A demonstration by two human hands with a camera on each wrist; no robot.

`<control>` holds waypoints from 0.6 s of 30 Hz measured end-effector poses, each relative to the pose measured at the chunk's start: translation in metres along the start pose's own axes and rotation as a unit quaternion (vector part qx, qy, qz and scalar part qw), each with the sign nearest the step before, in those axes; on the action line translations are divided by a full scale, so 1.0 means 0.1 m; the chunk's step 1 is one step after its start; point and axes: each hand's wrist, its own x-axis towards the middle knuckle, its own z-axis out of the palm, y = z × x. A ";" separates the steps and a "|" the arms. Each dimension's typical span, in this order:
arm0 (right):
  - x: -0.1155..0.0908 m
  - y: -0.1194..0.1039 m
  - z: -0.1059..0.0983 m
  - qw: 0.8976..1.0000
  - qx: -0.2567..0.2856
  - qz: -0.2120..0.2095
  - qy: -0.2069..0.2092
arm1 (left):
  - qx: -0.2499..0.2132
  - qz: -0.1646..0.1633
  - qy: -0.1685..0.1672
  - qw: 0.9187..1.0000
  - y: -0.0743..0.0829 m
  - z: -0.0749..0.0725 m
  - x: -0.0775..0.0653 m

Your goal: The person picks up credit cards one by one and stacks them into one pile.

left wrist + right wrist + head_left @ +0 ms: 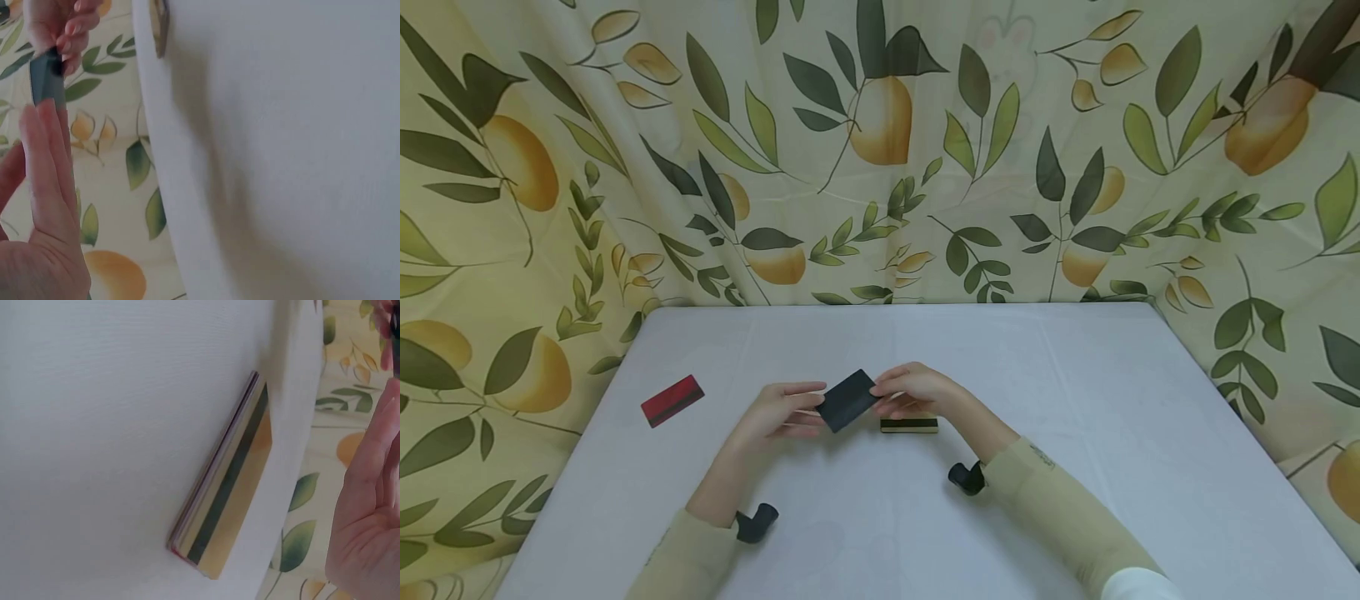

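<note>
A black card [847, 401] is held up over the white table, tilted, between both hands. My right hand [917, 388] pinches its right corner between thumb and fingers. At the card's left edge, my left hand [784, 410] has its fingers extended, tips right at the edge. The left wrist view shows these fingers nearly straight below the card [47, 78], with the thumb spread apart. Below the right hand lies a small stack of cards [225, 481], its top one gold with a dark stripe. Part of the stack is hidden by the right hand in the head view.
A red card [672, 401] with a dark stripe lies at the table's left side. The white table [850, 525] ends at a curtain [880, 208] with a fruit and leaf print. Black wrist devices [757, 523] stick out from both sleeves.
</note>
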 end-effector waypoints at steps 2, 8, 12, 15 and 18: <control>-0.01 0.03 -0.02 1.000 0.020 0.001 0.015 | -0.027 -0.008 0.021 0.999 -0.02 0.04 0.02; -0.06 0.09 -0.04 0.996 0.065 -0.002 0.064 | -0.100 -0.018 0.081 0.991 -0.07 0.25 0.06; -0.08 0.12 -0.04 0.991 0.096 -0.002 0.091 | -0.121 -0.011 0.094 0.988 -0.09 0.38 0.07; -0.11 0.16 -0.03 0.987 0.120 -0.002 0.104 | -0.126 0.001 0.105 0.987 -0.11 0.48 0.09; -0.14 0.20 -0.02 0.984 0.136 -0.002 0.114 | -0.131 0.010 0.119 0.984 -0.13 0.56 0.11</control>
